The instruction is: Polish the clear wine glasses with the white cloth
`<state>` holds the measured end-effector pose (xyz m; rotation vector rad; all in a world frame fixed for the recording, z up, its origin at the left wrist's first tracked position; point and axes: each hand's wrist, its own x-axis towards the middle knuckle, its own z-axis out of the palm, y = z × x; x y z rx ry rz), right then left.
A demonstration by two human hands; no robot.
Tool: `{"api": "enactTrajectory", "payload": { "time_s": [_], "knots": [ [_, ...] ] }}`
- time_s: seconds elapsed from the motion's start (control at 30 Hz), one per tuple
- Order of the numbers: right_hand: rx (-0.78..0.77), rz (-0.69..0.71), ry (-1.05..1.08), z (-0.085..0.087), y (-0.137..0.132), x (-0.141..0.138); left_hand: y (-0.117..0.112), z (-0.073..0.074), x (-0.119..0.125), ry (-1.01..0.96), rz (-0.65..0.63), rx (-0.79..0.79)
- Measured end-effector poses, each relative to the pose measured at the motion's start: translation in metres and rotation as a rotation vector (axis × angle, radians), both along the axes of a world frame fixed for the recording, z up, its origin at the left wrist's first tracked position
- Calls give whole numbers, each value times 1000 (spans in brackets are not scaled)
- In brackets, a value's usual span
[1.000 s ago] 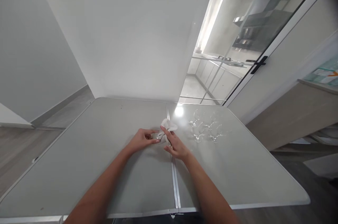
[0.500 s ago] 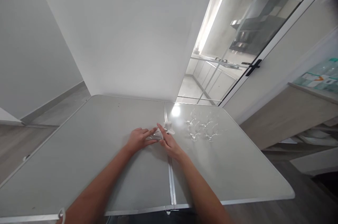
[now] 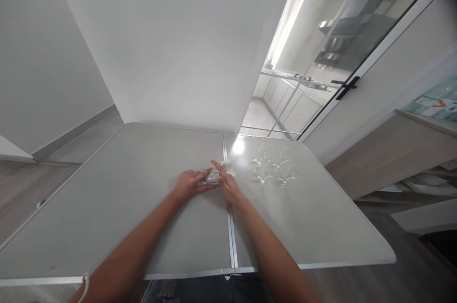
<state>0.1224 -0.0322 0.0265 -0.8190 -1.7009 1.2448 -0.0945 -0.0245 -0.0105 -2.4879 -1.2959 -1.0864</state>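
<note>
A small clear glass (image 3: 213,178) lies on its side between my hands, near the table's middle seam. My left hand (image 3: 188,184) is closed around it from the left, fingers on top and thumb below. On its right end is my right hand (image 3: 230,189), closed on a crumpled white cloth or tissue (image 3: 226,166) that sticks out past the fingers. My fingers hide part of the glass, so its full shape cannot be made out. Several clear stemmed glasses (image 3: 263,180) stand on the right half of the table.
The pale grey table (image 3: 143,165) has a metal seam (image 3: 232,241) and metal edging. A white wall (image 3: 171,55) rises behind it. To the right are a glazed door with a black handle (image 3: 348,86) and a wooden shelf (image 3: 389,160) with packed bottles (image 3: 433,103).
The view has shifted slightly. My right hand has turned a little on the glass, showing more of its clear side, while my left hand keeps its hold.
</note>
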Motion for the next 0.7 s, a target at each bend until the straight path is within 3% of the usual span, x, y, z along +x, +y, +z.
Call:
{"api": "enactTrajectory", "payload": {
  "time_s": [0.17,0.37,0.57,0.7],
  "knots": [
    [-78,-108,167,8,1,4,-2,2,-5,-100,13,-67],
    [-232,-111,403,7,-3,2,0,3,-1,-151,-2,-113],
    [-225,-172,225,-4,0,-4,3,4,1,73,-32,-17],
    [-321,-126,341,-4,5,-3,3,6,0,41,-2,-15]
  ]
}}
